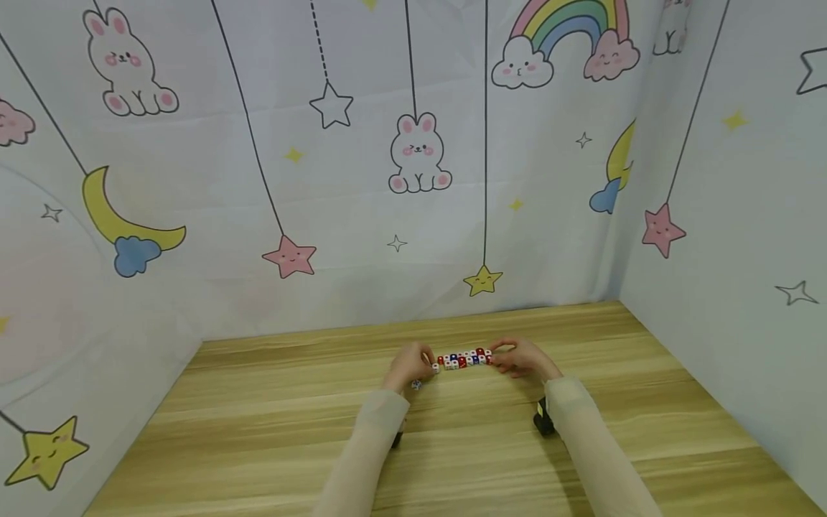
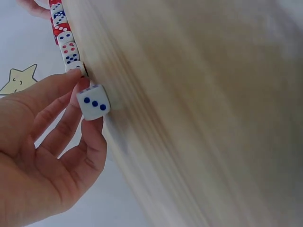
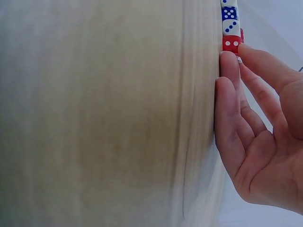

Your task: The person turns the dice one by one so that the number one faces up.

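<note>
A double row of small white, red and blue dice (image 1: 462,362) runs left to right on the table. At its left end my left hand (image 1: 412,364) pinches a white die (image 2: 77,68) between thumb and fingertip. Another white die (image 2: 93,103) with three blue dots on one side lies by the lower fingers of that hand, apart from the row. My right hand (image 1: 522,357) is at the right end, its thumb and fingertips touching the end red die (image 3: 231,43). Its remaining fingers rest along the tabletop, loosely bent.
The wood-grain table (image 1: 258,431) meets a white cloth backdrop (image 1: 349,201) printed with rabbits and stars, close behind the dice. Another cloth wall (image 1: 723,215) stands along the right edge. A black wrist device (image 1: 544,418) sits below my right sleeve.
</note>
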Demonstrator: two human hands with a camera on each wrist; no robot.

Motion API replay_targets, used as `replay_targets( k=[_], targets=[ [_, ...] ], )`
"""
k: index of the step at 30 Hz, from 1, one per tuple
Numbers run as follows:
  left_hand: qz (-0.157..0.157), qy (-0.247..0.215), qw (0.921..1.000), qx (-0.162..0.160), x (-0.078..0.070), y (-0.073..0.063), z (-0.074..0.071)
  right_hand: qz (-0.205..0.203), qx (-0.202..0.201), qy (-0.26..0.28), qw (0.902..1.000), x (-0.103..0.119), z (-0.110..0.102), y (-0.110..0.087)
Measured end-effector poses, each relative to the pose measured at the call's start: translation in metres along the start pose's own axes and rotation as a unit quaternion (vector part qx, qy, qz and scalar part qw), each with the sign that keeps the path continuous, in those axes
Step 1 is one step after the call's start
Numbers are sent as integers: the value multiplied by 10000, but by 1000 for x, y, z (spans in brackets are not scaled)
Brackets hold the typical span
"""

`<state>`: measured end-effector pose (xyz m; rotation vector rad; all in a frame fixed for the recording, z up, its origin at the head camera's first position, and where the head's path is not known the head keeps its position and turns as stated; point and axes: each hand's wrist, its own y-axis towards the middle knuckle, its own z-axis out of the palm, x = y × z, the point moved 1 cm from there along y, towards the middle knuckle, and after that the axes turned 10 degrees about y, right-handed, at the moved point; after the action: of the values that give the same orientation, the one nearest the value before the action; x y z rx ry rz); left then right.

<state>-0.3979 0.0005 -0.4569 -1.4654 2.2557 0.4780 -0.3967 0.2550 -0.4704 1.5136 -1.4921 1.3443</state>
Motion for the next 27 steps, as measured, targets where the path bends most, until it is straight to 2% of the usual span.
replay_targets(
  k=[6, 16, 20, 23, 26, 27],
  targets=[
    [-144, 80, 9998, -71, -2, 3, 4, 11, -13, 1, 10000, -1, 0, 0],
    [-278, -102, 9994, -171, -4, 3, 6, -25, -14, -78, 10000, 0, -1, 0],
    [-308, -316, 9990, -88, -5, -2, 0, -37, -10, -94, 9999, 1, 0, -1],
    [-388, -351, 9985, 144, -3, -5, -8, -43, -13, -77, 10000, 1, 0, -1],
    [-141, -287, 9986, 429, 5, -3, -15, -23, -6, -37, 10000, 0, -1, 0],
    [219, -354, 9980, 481, 17, 3, -12, -5, -11, -13, 10000, -1, -1, 0]
  ],
)
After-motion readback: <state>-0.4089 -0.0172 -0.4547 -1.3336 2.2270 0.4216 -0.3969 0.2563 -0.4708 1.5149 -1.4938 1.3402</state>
